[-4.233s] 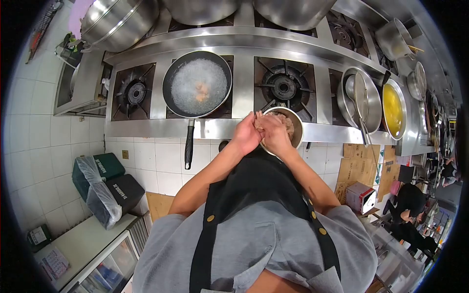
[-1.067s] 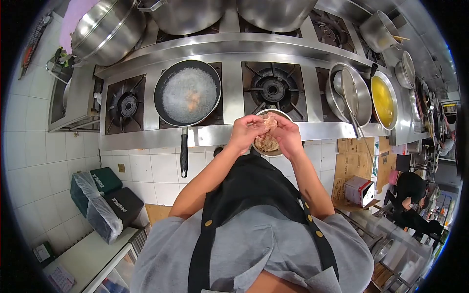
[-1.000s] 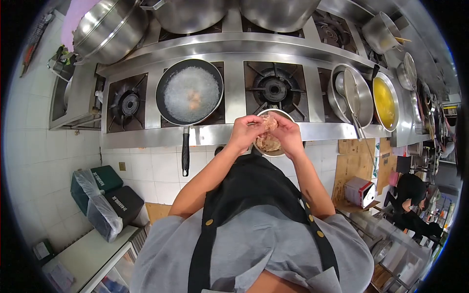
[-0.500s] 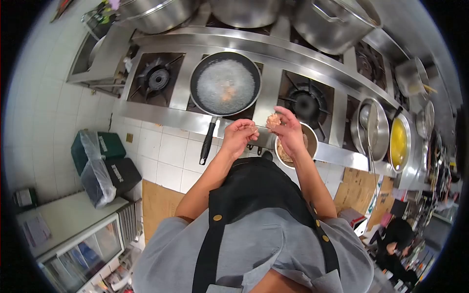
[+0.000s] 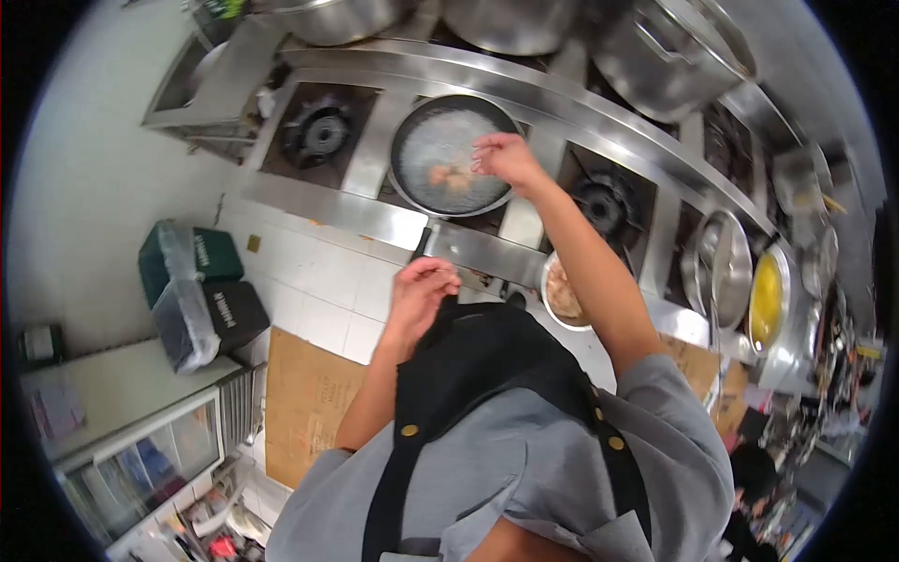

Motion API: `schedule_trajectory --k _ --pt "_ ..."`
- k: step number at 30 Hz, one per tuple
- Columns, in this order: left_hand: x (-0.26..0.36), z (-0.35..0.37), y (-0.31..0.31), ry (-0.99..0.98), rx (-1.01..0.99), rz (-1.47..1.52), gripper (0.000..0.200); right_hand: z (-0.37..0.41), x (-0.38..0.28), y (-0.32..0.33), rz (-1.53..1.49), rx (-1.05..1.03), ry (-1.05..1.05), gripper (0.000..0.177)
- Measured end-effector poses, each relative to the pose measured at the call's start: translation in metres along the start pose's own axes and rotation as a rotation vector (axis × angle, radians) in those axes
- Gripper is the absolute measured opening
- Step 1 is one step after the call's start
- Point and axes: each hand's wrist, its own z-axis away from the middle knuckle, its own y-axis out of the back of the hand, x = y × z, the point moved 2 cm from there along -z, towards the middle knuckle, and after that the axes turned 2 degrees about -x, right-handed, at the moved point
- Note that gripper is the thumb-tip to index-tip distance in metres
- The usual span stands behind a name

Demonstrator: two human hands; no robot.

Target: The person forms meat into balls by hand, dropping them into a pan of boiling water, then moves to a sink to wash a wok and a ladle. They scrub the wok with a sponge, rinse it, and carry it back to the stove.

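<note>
1. Right hand (image 5: 506, 159) over the frying pan (image 5: 401, 169), fingers loosely parted, nothing visible in them!
2. Left hand (image 5: 419, 295), half curled near the handle (image 5: 422, 245); can't tell its hold.
3. Meat pieces (image 5: 451, 176) in the pan's liquid.

A stainless-steel cooking range (image 5: 369, 164) stretches before a person's two hands in a kitchen. A black frying pan (image 5: 397, 155) sits on the burner beneath the right hand (image 5: 506, 159); another burner (image 5: 323, 136) lies to its left, ahead of the left hand (image 5: 420, 292). Right of the right hand come a third burner (image 5: 602, 204), then a steel bowl (image 5: 690, 267) and an oval dish (image 5: 784, 298) side by side. A small pot (image 5: 548, 298) stands at the front edge, right of the left hand, its support hidden. Large metal pots (image 5: 646, 75) line the rear row, beyond both hands.
</note>
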Motion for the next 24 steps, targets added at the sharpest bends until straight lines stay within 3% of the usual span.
schedule_trajectory --k 2,4,8,12,14,15,22,24 --pt "0.004 0.007 -0.006 0.044 -0.018 -0.044 0.01 0.049 -0.017 0.047 0.161 -0.164 0.174 0.027" --pt "0.005 0.007 -0.016 0.068 -0.071 -0.012 0.01 0.106 -0.009 0.097 0.476 -0.156 0.136 0.018" --pt "0.002 -0.013 -0.05 0.123 -0.135 -0.048 0.009 0.177 0.077 0.133 0.988 -0.036 0.107 0.023" --pt "-0.023 -0.05 -0.08 0.149 -0.297 -0.13 0.008 0.176 0.14 0.114 1.08 0.089 0.08 0.032" --pt "-0.039 -0.064 -0.091 0.173 -0.347 -0.144 0.008 0.162 0.161 0.105 1.137 0.335 0.23 0.044" --pt "-0.048 -0.07 -0.095 0.199 -0.375 -0.147 0.008 0.149 0.181 0.108 1.126 0.292 0.058 0.048" --pt "-0.093 -0.075 -0.096 0.291 -0.355 -0.131 0.009 0.142 0.197 0.121 1.081 0.234 0.139 0.035" --pt "-0.098 -0.075 -0.091 0.331 -0.342 -0.217 0.01 0.141 0.191 0.126 0.91 0.265 0.263 0.025"
